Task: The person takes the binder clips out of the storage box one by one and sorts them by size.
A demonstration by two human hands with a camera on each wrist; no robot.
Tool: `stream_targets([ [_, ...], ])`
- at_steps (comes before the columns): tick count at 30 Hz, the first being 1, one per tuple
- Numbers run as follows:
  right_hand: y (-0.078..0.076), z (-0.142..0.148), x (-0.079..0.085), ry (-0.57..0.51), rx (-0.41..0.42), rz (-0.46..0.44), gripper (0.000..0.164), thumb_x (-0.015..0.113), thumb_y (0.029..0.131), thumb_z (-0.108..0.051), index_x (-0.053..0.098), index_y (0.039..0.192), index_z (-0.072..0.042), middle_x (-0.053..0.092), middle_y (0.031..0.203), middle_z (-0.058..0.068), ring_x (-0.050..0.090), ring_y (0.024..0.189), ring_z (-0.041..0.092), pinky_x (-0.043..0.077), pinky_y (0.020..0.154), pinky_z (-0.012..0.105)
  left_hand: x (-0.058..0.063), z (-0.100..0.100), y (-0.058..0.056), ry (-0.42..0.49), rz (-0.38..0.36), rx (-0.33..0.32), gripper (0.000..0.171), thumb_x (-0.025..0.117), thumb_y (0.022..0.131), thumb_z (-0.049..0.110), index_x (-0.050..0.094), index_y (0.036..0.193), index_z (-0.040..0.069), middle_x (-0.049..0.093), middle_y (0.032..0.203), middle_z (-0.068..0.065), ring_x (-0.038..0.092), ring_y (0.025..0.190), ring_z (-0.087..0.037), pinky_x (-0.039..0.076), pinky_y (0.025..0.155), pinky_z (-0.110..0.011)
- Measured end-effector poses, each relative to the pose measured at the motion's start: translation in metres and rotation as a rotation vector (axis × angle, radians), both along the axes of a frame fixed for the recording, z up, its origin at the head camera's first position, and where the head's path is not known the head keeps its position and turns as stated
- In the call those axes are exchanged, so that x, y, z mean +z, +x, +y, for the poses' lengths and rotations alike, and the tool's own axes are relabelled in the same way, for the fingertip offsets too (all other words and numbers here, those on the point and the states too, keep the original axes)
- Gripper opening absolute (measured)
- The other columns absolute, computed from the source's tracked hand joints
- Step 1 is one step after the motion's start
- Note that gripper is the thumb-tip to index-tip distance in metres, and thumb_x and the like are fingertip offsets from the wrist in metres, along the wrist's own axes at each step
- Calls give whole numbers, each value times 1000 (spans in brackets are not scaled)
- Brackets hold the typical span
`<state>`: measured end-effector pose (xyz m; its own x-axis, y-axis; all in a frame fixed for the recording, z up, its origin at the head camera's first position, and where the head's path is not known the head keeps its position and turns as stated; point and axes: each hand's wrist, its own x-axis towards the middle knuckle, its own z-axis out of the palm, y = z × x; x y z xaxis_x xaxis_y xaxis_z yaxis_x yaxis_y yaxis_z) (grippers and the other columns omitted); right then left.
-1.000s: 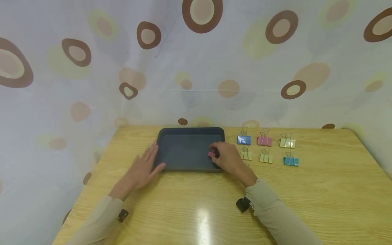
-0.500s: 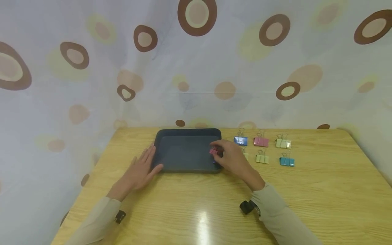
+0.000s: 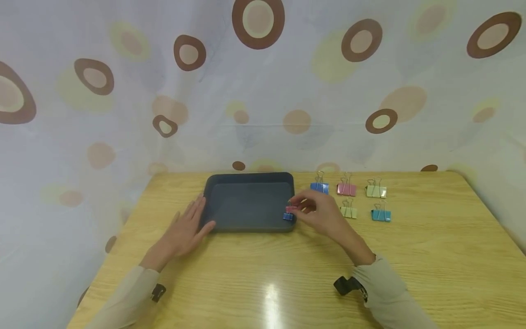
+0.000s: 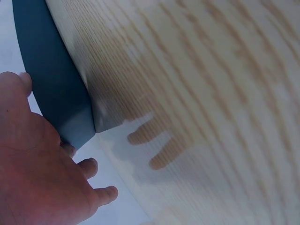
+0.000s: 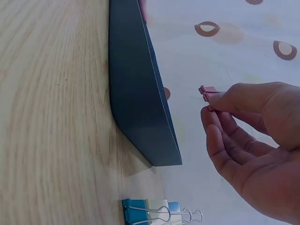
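Observation:
My right hand [image 3: 324,212] pinches a small pink binder clip [image 3: 290,209] between thumb and fingertips at the right end of the dark tray [image 3: 242,205]. The right wrist view shows the pink binder clip [image 5: 210,90] held above the tray's rim. Inside the tray, by its near right corner, is a small blue binder clip [image 3: 287,216], just below the pink one in the head view. My left hand [image 3: 183,233] lies with straight fingers against the tray's left side, thumb at the near left corner. The left wrist view has it beside the tray wall [image 4: 51,70].
Right of the tray stand larger binder clips: blue [image 3: 319,187], pink [image 3: 347,189], pale [image 3: 376,191], yellow [image 3: 348,211] and teal [image 3: 381,214]. My right hand hides part of that area. A patterned cloth [image 3: 263,91] hangs behind the wooden table [image 3: 246,274].
My right hand has shifted right relative to the tray with the pink binder clip, uncovering the small blue one. It now hides a yellow binder clip. The left hand keeps its place; the view moved slightly.

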<state>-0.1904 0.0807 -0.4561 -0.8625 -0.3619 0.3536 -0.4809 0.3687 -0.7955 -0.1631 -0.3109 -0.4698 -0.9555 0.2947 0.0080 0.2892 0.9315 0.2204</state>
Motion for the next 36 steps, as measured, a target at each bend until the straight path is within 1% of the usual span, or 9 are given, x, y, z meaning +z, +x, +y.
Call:
stream_targets([
  [5, 4, 8, -3, -24, 0, -37, 19, 77, 89, 0, 77, 107, -6, 74, 102, 5, 71, 89, 19, 59, 76, 29, -1, 0, 1, 21, 18, -14, 83, 37, 108, 56, 14, 163, -2, 10, 170, -19, 18, 152, -47, 15, 115, -74],
  [11, 8, 18, -7, -102, 20, -105, 16, 75, 91, -1, 76, 107, -2, 73, 106, 11, 72, 95, 24, 59, 82, 27, -1, 0, 2, 24, 14, -7, 83, 38, 108, 55, 14, 163, -2, 10, 170, -19, 18, 152, -47, 15, 116, -73],
  [16, 12, 28, -7, -153, 40, -116, 14, 73, 93, 0, 74, 107, 0, 73, 106, 13, 73, 96, 28, 59, 81, 26, 0, -1, 3, 6, -13, 7, 83, 36, 108, 56, 10, 164, -1, 6, 171, -17, 15, 154, -44, 13, 118, -71],
  [20, 16, 36, -8, -171, 48, -135, 13, 71, 95, 0, 73, 107, 0, 75, 105, 13, 73, 98, 35, 59, 80, 25, 0, -1, 4, 16, -8, 8, 82, 37, 109, 54, 12, 163, -2, 8, 171, -18, 16, 153, -45, 14, 117, -71],
  [24, 19, 47, -11, -190, 24, -152, 11, 72, 95, 0, 73, 106, 0, 75, 104, 14, 74, 97, 37, 59, 80, 24, -1, -1, 4, 25, -6, 8, 82, 38, 109, 54, 13, 163, -1, 9, 171, -18, 16, 153, -44, 14, 117, -71],
  [28, 22, 56, -15, -183, -23, -151, 10, 72, 96, -3, 73, 105, 0, 74, 103, 15, 75, 96, 29, 59, 80, 24, 1, 0, 3, 17, -8, 5, 83, 38, 108, 56, 13, 163, -2, 8, 171, -18, 16, 153, -44, 14, 117, -72],
  [32, 25, 66, -18, -170, -72, -192, 12, 72, 97, -8, 71, 106, 1, 72, 106, 16, 75, 96, 25, 59, 80, 23, 3, 1, 2, 21, 12, -7, 83, 39, 108, 54, 15, 162, -4, 10, 170, -19, 18, 153, -46, 16, 116, -73],
  [36, 29, 76, -21, -164, -100, -246, 17, 72, 98, -13, 72, 108, 1, 72, 110, 18, 74, 99, 26, 58, 82, 23, 2, 1, 1, 20, 15, -11, 83, 38, 108, 55, 14, 163, -3, 9, 171, -18, 17, 153, -45, 16, 116, -73],
])
